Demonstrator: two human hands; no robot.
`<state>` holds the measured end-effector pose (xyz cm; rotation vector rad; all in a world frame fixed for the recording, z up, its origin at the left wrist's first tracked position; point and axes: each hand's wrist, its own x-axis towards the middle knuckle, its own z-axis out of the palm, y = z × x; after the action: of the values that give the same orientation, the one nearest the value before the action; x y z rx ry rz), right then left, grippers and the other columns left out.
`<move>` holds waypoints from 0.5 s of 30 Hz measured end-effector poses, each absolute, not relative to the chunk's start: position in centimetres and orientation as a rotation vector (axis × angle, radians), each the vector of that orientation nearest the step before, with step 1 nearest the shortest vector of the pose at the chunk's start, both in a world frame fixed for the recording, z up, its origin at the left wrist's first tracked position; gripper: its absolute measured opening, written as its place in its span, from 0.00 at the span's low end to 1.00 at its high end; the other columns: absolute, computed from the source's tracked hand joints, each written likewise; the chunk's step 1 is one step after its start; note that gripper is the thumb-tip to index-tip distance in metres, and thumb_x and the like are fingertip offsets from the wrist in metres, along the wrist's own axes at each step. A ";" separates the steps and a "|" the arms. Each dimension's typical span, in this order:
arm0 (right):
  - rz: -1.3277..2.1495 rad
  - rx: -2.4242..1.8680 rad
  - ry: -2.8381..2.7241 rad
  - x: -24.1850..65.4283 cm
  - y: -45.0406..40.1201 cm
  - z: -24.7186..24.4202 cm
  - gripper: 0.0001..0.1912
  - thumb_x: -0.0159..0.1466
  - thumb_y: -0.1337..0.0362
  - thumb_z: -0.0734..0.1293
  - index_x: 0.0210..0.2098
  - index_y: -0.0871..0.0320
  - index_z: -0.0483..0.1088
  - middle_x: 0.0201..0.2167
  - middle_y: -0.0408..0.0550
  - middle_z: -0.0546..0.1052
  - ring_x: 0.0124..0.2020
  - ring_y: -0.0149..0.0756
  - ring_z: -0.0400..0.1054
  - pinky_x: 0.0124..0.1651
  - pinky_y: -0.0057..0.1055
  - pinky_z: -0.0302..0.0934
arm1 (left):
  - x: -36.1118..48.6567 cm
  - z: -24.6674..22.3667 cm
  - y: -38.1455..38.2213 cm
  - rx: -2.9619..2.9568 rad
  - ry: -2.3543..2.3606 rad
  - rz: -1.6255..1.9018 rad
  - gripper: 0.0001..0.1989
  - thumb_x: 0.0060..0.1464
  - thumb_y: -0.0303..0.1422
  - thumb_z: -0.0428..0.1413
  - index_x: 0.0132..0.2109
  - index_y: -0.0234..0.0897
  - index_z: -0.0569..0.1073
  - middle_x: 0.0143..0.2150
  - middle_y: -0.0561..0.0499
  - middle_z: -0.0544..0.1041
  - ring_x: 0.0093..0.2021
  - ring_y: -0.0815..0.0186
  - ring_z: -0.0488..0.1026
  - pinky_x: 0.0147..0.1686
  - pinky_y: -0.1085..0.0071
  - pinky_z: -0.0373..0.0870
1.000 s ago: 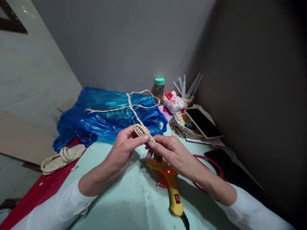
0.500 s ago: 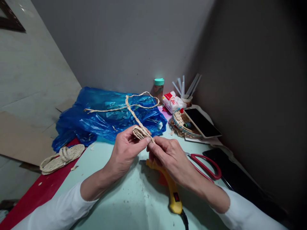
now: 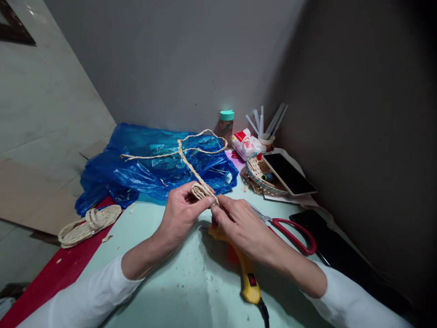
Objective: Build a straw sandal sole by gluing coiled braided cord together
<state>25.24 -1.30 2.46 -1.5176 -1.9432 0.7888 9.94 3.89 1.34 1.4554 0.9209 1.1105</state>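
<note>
Between my hands is a coil of braided straw cord (image 3: 202, 191), its layers wound flat against each other. My left hand (image 3: 179, 212) wraps round the coil, thumb along its lower side. My right hand (image 3: 241, 223) pinches the coil's right end, where the cord bends round; the fingertips of both hands almost meet there. From the coil the loose braid (image 3: 187, 164) runs up and away, splitting into thin strands over a blue plastic bag (image 3: 153, 175). Under my right hand lies a yellow glue gun (image 3: 248, 278), partly hidden by it.
Red-handled scissors (image 3: 293, 232) and a black phone (image 3: 307, 223) lie to the right. Behind them, a tablet (image 3: 290, 173) leans on a woven basket (image 3: 254, 171). A small straw sandal-shaped piece (image 3: 90, 224) sits at left on red cloth. A green-lidded jar (image 3: 226, 123) stands at the back.
Both hands and the coil have shifted very slightly, and the right hand sits a little lower over the coil's end. More of the scissors' blades now shows. The grip looks the same.
</note>
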 end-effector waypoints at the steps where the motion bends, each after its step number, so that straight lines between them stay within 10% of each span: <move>1: 0.784 -1.523 -1.952 25.3 -1.3 2.5 0.08 0.71 0.66 0.57 0.35 0.59 0.62 0.28 0.43 0.69 0.29 0.32 0.59 0.33 0.30 0.46 | 9.9 1.3 3.9 1.449 0.917 1.109 0.05 0.49 0.30 0.65 0.33 0.35 0.78 0.32 0.52 0.78 0.33 0.65 0.72 0.37 0.72 0.68; 15: 0.390 -1.657 -2.167 24.3 -1.4 1.4 0.09 0.75 0.60 0.56 0.43 0.60 0.61 0.25 0.41 0.65 0.20 0.31 0.47 0.26 0.31 0.37 | 10.4 1.8 3.4 1.105 0.868 1.062 0.05 0.43 0.24 0.64 0.31 0.34 0.78 0.28 0.54 0.75 0.29 0.71 0.69 0.33 0.76 0.65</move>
<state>24.34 -1.41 1.45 -1.6567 -2.1670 0.3900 10.42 3.45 1.81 1.1047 0.8685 1.0623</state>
